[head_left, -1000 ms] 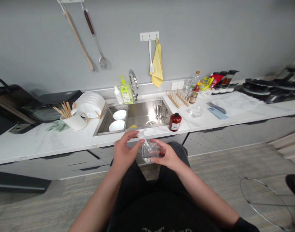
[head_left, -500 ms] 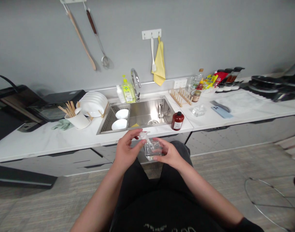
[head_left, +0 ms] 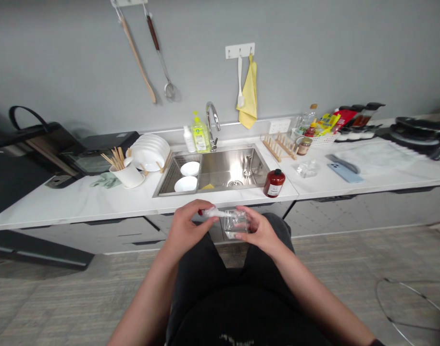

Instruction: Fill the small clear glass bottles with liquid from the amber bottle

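My left hand point(head_left: 186, 227) pinches a white pump head point(head_left: 213, 212) between thumb and fingers. The pump lies nearly level, its thin tube pointing right over the mouth of a clear square bottle point(head_left: 235, 227). Whether the tube's tip is inside the bottle I cannot tell. Fingers and thumb of my right hand point(head_left: 260, 229) are closed around the bottle's right side, holding it in front of the counter edge. On the counter beyond stands a dark red bottle point(head_left: 274, 183) with a black cap and white label.
Behind my hands is a steel sink point(head_left: 223, 166) with white bowls point(head_left: 186, 183) in its left basket. A tap point(head_left: 211, 122) rises at the back. Plates point(head_left: 151, 153) and a chopstick holder point(head_left: 128, 175) stand left; a blue phone point(head_left: 345, 173) and crumpled clear plastic point(head_left: 307, 168) lie right.
The pump has tipped from a slant to almost level, with its head moved away to the left of the bottle. My view has turned slightly left.
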Action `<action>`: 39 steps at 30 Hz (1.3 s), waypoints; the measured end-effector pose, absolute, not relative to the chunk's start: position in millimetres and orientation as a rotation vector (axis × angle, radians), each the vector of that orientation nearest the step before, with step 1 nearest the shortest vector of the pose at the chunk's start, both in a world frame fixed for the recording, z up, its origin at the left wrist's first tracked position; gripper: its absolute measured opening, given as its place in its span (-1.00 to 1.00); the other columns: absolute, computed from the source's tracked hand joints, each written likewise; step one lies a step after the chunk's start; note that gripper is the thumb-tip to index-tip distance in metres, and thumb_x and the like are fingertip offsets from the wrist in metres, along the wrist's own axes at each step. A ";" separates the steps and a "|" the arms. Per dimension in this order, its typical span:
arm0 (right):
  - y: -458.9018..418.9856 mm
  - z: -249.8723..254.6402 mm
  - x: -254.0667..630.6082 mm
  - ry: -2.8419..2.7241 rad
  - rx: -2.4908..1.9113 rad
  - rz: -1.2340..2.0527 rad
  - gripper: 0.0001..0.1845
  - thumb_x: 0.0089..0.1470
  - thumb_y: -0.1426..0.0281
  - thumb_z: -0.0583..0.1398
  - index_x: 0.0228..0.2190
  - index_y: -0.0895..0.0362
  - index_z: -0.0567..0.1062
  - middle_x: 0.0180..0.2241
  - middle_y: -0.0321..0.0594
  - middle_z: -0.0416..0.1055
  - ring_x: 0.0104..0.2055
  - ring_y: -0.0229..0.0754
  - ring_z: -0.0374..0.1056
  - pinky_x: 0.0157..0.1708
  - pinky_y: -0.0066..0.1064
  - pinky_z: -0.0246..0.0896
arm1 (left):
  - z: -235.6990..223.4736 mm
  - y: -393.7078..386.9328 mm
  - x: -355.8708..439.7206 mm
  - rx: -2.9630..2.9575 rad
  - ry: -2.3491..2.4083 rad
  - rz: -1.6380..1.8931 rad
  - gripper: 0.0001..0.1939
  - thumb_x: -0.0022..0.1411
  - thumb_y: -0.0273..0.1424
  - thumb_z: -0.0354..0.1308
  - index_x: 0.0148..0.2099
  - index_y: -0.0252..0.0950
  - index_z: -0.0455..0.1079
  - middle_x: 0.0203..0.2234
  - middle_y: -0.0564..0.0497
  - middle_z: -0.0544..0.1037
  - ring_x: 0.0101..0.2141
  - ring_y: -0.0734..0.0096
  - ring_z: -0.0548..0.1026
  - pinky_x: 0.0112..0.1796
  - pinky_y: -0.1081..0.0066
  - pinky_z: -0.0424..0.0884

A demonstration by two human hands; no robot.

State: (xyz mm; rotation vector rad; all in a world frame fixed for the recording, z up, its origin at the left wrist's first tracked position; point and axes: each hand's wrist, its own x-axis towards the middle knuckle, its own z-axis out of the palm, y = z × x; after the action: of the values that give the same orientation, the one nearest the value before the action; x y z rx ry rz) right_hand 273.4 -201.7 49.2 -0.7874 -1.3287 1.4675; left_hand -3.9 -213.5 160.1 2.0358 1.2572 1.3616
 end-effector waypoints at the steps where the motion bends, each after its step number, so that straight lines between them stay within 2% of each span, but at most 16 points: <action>1: -201.6 49.4 274.0 -1.328 -0.792 1.466 0.02 -0.10 0.22 0.72 0.36 -0.09 0.57 0.39 -0.01 0.52 0.08 0.14 0.70 0.12 0.03 0.69 | 159.7 -213.2 -7.6 1.975 1.225 1.360 -0.75 0.31 -0.20 0.55 -0.07 -0.22 0.71 -0.20 -0.13 0.79 -0.24 0.21 0.68 -0.14 0.26 0.64; 4: -201.5 51.1 276.5 -1.329 -0.818 1.461 0.03 -0.10 0.22 0.72 0.36 -0.08 0.56 0.37 0.00 0.54 0.09 0.15 0.70 0.12 0.03 0.69 | 152.8 -207.7 -22.4 1.749 1.116 1.376 -0.67 0.26 -0.17 0.59 -0.09 -0.26 0.67 -0.18 -0.16 0.78 -0.20 0.22 0.70 -0.11 0.27 0.64; 8: -202.7 51.0 280.4 -1.318 -0.835 1.456 0.03 -0.10 0.24 0.72 0.36 -0.06 0.56 0.37 0.01 0.54 0.07 0.11 0.70 0.11 0.00 0.69 | 129.6 -189.7 -58.9 1.466 1.120 1.545 -0.56 0.08 -0.19 0.68 -0.19 -0.27 0.55 -0.10 -0.14 0.74 -0.12 0.23 0.71 -0.08 0.30 0.63; 10: -203.6 48.1 282.2 -1.305 -0.830 1.459 0.01 -0.10 0.26 0.72 0.35 -0.08 0.57 0.38 -0.01 0.53 0.05 0.09 0.71 0.09 -0.02 0.70 | 111.6 -178.8 -89.5 1.305 1.220 1.640 -0.49 0.02 -0.15 0.68 -0.12 -0.26 0.54 -0.17 -0.05 0.70 -0.18 0.27 0.69 -0.09 0.30 0.62; 12: -204.0 43.7 283.4 -1.300 -0.818 1.469 0.00 -0.09 0.28 0.72 0.35 -0.08 0.57 0.36 -0.01 0.55 0.05 0.08 0.71 0.08 -0.04 0.70 | 90.9 -168.6 -128.0 1.204 1.380 1.672 -0.35 -0.01 -0.11 0.65 0.07 -0.25 0.57 -0.19 0.00 0.67 -0.20 0.26 0.68 -0.05 0.25 0.62; 13: -203.9 41.1 283.5 -1.300 -0.813 1.475 0.00 -0.08 0.29 0.72 0.35 -0.08 0.57 0.35 -0.01 0.56 0.04 0.07 0.70 0.07 -0.04 0.71 | 80.5 -164.0 -148.8 1.185 1.500 1.647 -0.31 -0.04 -0.10 0.63 0.10 -0.26 0.58 -0.19 -0.01 0.67 -0.20 0.24 0.67 -0.05 0.25 0.61; 18: -199.0 29.3 278.4 -1.299 -0.785 1.471 -0.01 -0.08 0.31 0.71 0.35 -0.10 0.59 0.33 -0.04 0.59 0.08 0.09 0.70 0.13 0.01 0.69 | 48.8 -141.8 -240.4 1.127 2.221 1.325 -0.46 0.06 -0.12 0.42 0.04 -0.30 0.62 -0.32 -0.04 0.67 -0.25 0.10 0.62 -0.11 0.17 0.56; 22: -191.7 26.4 274.3 -1.309 -0.800 1.460 -0.01 -0.08 0.29 0.71 0.35 -0.09 0.59 0.31 -0.04 0.61 0.15 0.14 0.67 0.18 0.06 0.66 | 51.8 -110.2 -281.6 1.130 2.460 1.244 -0.61 0.08 -0.18 0.40 -0.07 -0.24 0.58 -0.32 -0.03 0.61 -0.19 0.02 0.60 0.03 0.06 0.52; 25: -186.8 27.8 275.1 -1.299 -0.818 1.466 0.00 -0.09 0.28 0.72 0.36 -0.09 0.58 0.32 -0.03 0.60 0.12 0.14 0.68 0.16 0.06 0.68 | 53.3 -79.6 -296.9 1.172 2.560 1.168 -0.66 0.05 -0.26 0.40 -0.11 -0.23 0.53 -0.29 -0.04 0.57 -0.16 0.02 0.57 0.08 0.06 0.50; 29: -181.9 29.6 278.8 -1.277 -0.858 1.471 0.00 -0.08 0.29 0.72 0.35 -0.08 0.58 0.33 -0.01 0.59 0.09 0.12 0.69 0.15 0.05 0.69 | 40.6 -49.8 -298.9 1.240 2.614 1.099 -0.62 -0.01 -0.36 0.37 -0.08 -0.25 0.50 -0.25 -0.06 0.56 -0.18 0.04 0.53 0.05 0.10 0.49; 34: -175.9 25.8 279.8 -1.248 -0.863 1.492 -0.01 -0.08 0.29 0.72 0.34 -0.09 0.58 0.33 -0.02 0.59 0.07 0.13 0.70 0.11 0.06 0.71 | 19.3 -40.9 -288.4 1.310 2.711 1.112 -0.63 0.14 -0.32 0.32 0.01 -0.27 0.47 -0.15 -0.14 0.54 -0.09 0.01 0.50 0.09 0.08 0.46; 39: -170.8 19.8 276.8 -1.251 -0.877 1.457 -0.02 -0.10 0.29 0.72 0.32 -0.08 0.60 0.28 -0.03 0.64 0.09 0.12 0.69 0.15 0.06 0.69 | 14.2 -42.5 -286.0 1.337 2.748 1.098 -0.71 0.25 -0.28 0.29 -0.01 -0.25 0.42 -0.14 -0.14 0.51 -0.10 0.03 0.49 0.08 0.10 0.46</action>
State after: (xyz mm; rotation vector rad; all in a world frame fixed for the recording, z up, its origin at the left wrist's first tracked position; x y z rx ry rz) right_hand 276.8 -170.8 19.8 -0.8769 -1.2515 1.4575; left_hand -286.0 -42.5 14.2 1.3368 2.7478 1.0982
